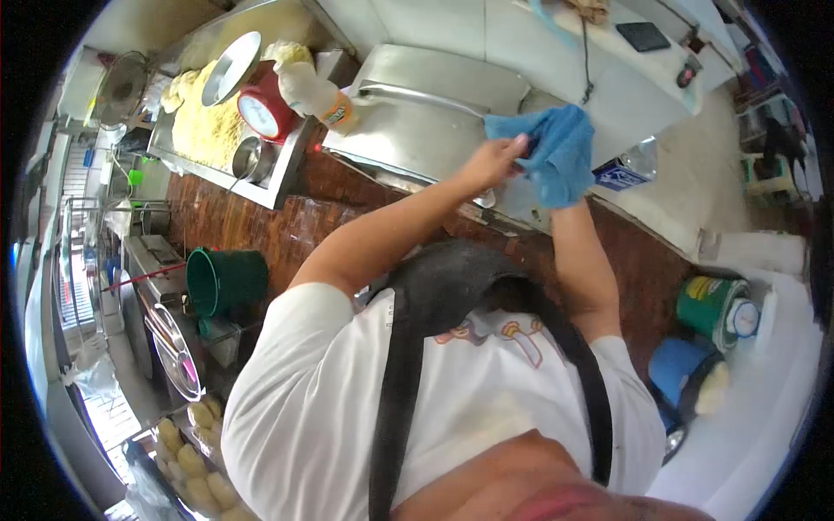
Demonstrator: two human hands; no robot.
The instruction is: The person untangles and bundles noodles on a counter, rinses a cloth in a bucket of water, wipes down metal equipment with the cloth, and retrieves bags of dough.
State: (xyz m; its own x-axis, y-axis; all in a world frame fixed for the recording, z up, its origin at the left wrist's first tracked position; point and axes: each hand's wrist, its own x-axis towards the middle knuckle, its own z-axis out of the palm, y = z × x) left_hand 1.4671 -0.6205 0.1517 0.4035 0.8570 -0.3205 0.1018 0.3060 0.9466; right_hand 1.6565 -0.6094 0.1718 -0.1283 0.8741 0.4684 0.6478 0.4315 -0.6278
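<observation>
A blue cloth (565, 156) is held up in front of me, above the edge of a stainless steel lid or cover. My left hand (497, 163) reaches in from the left, its fingers curled against the near side of the cloth. The cloth drapes over my right hand (566, 213), so only the wrist area shows below it and the fingers are hidden. The cloth bunches around that hand. Just behind is the steel cover (426, 104) with a long bar handle (417, 94).
Left of the cover, a metal tray (271, 187) bears yellow crumbly food, a red scale (265, 113) with a steel pan, a small pot (252, 158) and a bottle (334, 108). A green bucket (226, 280) stands on the floor. A phone (643, 36) lies on the right ledge.
</observation>
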